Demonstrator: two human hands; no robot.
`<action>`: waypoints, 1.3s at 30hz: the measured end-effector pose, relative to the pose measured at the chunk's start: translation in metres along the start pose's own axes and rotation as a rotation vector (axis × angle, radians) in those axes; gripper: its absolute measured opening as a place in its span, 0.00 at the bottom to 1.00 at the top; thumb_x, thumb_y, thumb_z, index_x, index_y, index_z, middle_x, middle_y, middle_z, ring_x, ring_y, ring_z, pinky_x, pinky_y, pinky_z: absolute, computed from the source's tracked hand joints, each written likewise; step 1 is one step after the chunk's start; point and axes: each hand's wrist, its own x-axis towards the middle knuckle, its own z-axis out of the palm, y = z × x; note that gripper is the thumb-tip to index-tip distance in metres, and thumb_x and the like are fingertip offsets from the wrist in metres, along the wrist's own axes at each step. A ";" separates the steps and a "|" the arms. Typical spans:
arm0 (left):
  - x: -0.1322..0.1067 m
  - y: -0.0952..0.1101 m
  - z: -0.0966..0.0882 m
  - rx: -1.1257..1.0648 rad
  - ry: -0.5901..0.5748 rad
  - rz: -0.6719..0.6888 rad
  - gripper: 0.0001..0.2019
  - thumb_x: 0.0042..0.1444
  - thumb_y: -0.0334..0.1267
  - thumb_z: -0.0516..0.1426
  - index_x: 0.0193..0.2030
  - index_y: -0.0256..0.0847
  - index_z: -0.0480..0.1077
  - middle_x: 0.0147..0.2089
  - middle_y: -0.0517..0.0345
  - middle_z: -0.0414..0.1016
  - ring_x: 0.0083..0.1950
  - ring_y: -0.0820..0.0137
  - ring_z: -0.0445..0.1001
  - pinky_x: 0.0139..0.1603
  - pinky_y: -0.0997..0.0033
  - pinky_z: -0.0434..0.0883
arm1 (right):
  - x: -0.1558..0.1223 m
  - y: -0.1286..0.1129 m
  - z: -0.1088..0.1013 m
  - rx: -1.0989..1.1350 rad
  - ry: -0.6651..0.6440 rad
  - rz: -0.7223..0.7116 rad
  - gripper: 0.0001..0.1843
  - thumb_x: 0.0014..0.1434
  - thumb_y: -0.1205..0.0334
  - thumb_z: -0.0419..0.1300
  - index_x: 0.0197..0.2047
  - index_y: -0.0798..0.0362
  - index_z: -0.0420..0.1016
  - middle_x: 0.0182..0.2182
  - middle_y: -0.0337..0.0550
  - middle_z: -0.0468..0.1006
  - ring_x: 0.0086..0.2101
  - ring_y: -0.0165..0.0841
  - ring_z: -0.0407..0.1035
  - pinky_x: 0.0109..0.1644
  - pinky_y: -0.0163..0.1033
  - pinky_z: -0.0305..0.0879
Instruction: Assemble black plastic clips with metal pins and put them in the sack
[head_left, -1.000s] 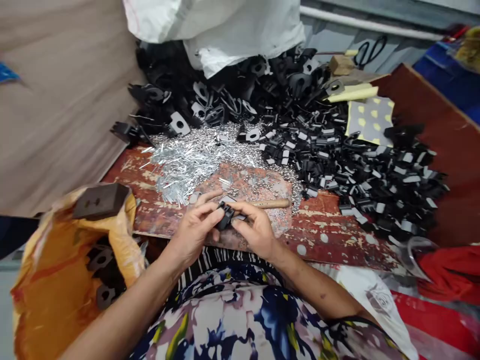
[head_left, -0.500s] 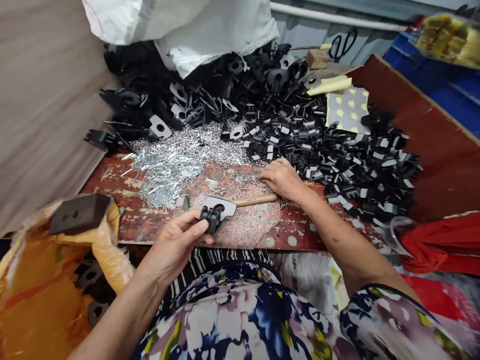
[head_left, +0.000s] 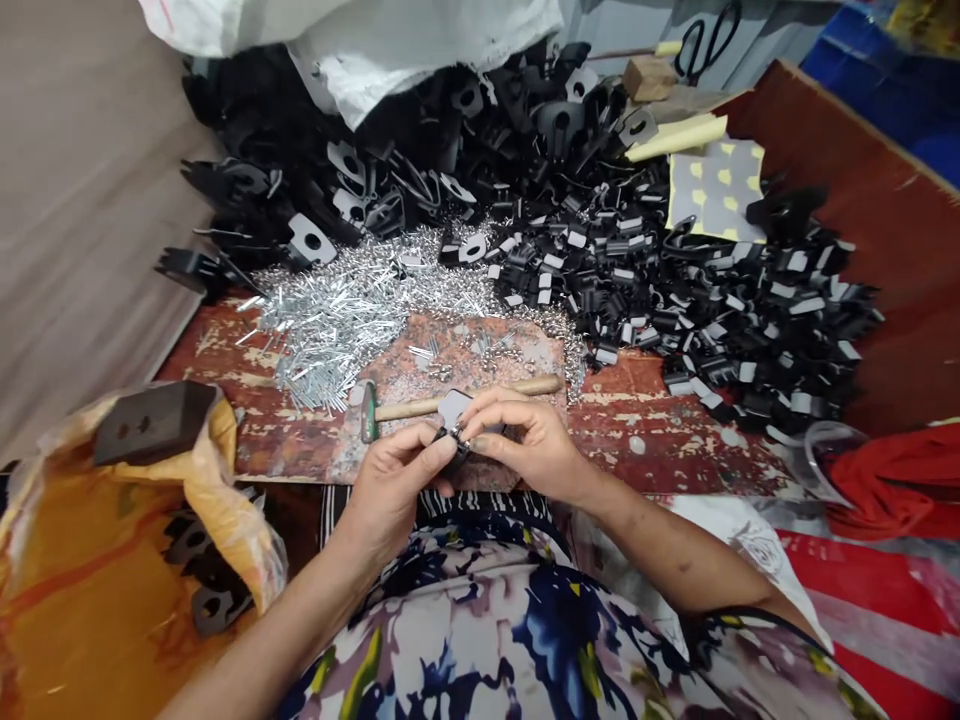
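My left hand (head_left: pixel 397 475) is closed around a black plastic clip (head_left: pixel 453 404) with a flat grey face, held just above the table's front edge. Thumb and fingers of my right hand (head_left: pixel 534 440) pinch together at the clip's near end. A tiny shiny metal piece shows at those fingertips, its exact kind too small to make out. Behind both hands lies a hammer (head_left: pixel 412 408) with a wooden handle and a green-sided head. A few loose metal pins (head_left: pixel 424 350) rest beyond the handle.
A heap of silvery pins and small springs (head_left: pixel 337 320) spreads at left centre. Black clip parts (head_left: pixel 622 250) pile up behind and to the right. Scissors (head_left: pixel 705 45) stand at the back. An orange sack (head_left: pixel 67 590) with a dark block (head_left: pixel 154 425) is at left.
My right hand has come from the small metal parts near the hammer handle's end to the clip in my left hand. The clip has turned slightly and is now partly covered by fingers.
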 end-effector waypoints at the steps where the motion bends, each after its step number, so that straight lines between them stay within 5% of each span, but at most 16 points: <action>1: -0.001 -0.001 -0.001 0.013 -0.006 -0.001 0.19 0.45 0.49 0.74 0.21 0.38 0.74 0.27 0.60 0.68 0.29 0.72 0.68 0.21 0.78 0.72 | -0.002 0.001 0.002 0.024 0.024 0.019 0.04 0.63 0.59 0.66 0.37 0.46 0.82 0.41 0.40 0.81 0.45 0.33 0.75 0.58 0.47 0.71; 6: -0.004 0.001 -0.002 -0.014 -0.037 -0.001 0.18 0.46 0.50 0.73 0.23 0.39 0.74 0.28 0.61 0.69 0.28 0.72 0.69 0.26 0.75 0.75 | -0.010 -0.004 0.015 0.114 0.093 0.085 0.04 0.63 0.58 0.66 0.38 0.46 0.83 0.46 0.42 0.80 0.49 0.34 0.75 0.60 0.48 0.71; 10: -0.007 0.003 -0.006 0.023 -0.012 0.067 0.21 0.46 0.50 0.73 0.19 0.39 0.71 0.25 0.61 0.66 0.26 0.74 0.64 0.21 0.78 0.67 | -0.011 -0.012 0.018 -0.035 0.092 -0.013 0.05 0.64 0.58 0.65 0.39 0.44 0.84 0.45 0.41 0.81 0.48 0.35 0.75 0.58 0.48 0.71; 13: -0.010 0.002 -0.015 0.056 0.031 0.053 0.24 0.47 0.50 0.72 0.18 0.39 0.67 0.23 0.64 0.61 0.24 0.76 0.58 0.18 0.80 0.60 | 0.004 -0.007 -0.008 -0.245 0.057 -0.139 0.07 0.66 0.61 0.63 0.41 0.43 0.84 0.38 0.37 0.84 0.41 0.33 0.77 0.50 0.47 0.73; 17: -0.012 0.001 -0.022 0.092 -0.010 -0.047 0.23 0.46 0.52 0.72 0.18 0.39 0.68 0.23 0.63 0.61 0.25 0.75 0.57 0.17 0.80 0.61 | 0.051 0.021 -0.068 -0.818 0.078 -0.203 0.14 0.66 0.69 0.58 0.41 0.44 0.85 0.34 0.38 0.85 0.37 0.36 0.76 0.52 0.51 0.69; 19: -0.012 0.002 -0.022 0.101 -0.055 -0.066 0.21 0.47 0.52 0.71 0.20 0.39 0.70 0.24 0.62 0.63 0.25 0.74 0.59 0.18 0.79 0.63 | 0.077 0.037 -0.088 -1.000 -0.062 -0.167 0.15 0.63 0.74 0.59 0.40 0.46 0.85 0.34 0.39 0.84 0.38 0.37 0.75 0.52 0.50 0.68; 22: -0.013 0.005 -0.020 0.090 -0.088 -0.065 0.18 0.49 0.49 0.69 0.22 0.39 0.72 0.25 0.61 0.64 0.25 0.74 0.61 0.20 0.79 0.66 | 0.103 0.054 -0.097 -1.086 -0.295 -0.130 0.17 0.58 0.79 0.61 0.37 0.46 0.84 0.30 0.39 0.81 0.37 0.36 0.72 0.49 0.45 0.68; 26: -0.012 0.010 -0.019 0.038 -0.071 -0.076 0.14 0.46 0.44 0.69 0.22 0.39 0.72 0.24 0.61 0.65 0.25 0.74 0.61 0.20 0.79 0.65 | 0.112 0.059 -0.095 -1.158 -0.358 -0.169 0.19 0.56 0.81 0.59 0.39 0.48 0.82 0.31 0.41 0.79 0.37 0.36 0.70 0.49 0.43 0.67; 29: -0.010 0.010 -0.021 -0.014 -0.069 -0.098 0.14 0.46 0.44 0.69 0.23 0.38 0.73 0.24 0.61 0.66 0.25 0.74 0.62 0.20 0.79 0.66 | 0.107 0.058 -0.100 -1.098 -0.308 -0.154 0.20 0.53 0.80 0.57 0.44 0.50 0.81 0.34 0.42 0.80 0.38 0.35 0.71 0.48 0.42 0.67; 33: -0.006 0.005 -0.025 -0.071 -0.050 -0.139 0.14 0.45 0.45 0.70 0.24 0.37 0.75 0.25 0.59 0.67 0.25 0.74 0.62 0.18 0.79 0.66 | 0.091 0.058 -0.105 -0.743 -0.075 -0.045 0.23 0.54 0.72 0.57 0.54 0.53 0.77 0.32 0.36 0.79 0.32 0.30 0.70 0.43 0.39 0.69; 39: -0.002 0.005 -0.024 -0.179 -0.067 -0.137 0.11 0.47 0.43 0.69 0.29 0.36 0.77 0.28 0.59 0.68 0.25 0.75 0.63 0.18 0.80 0.65 | 0.071 0.036 -0.083 -0.230 0.089 0.069 0.08 0.54 0.59 0.66 0.37 0.52 0.78 0.32 0.39 0.81 0.32 0.30 0.73 0.40 0.39 0.73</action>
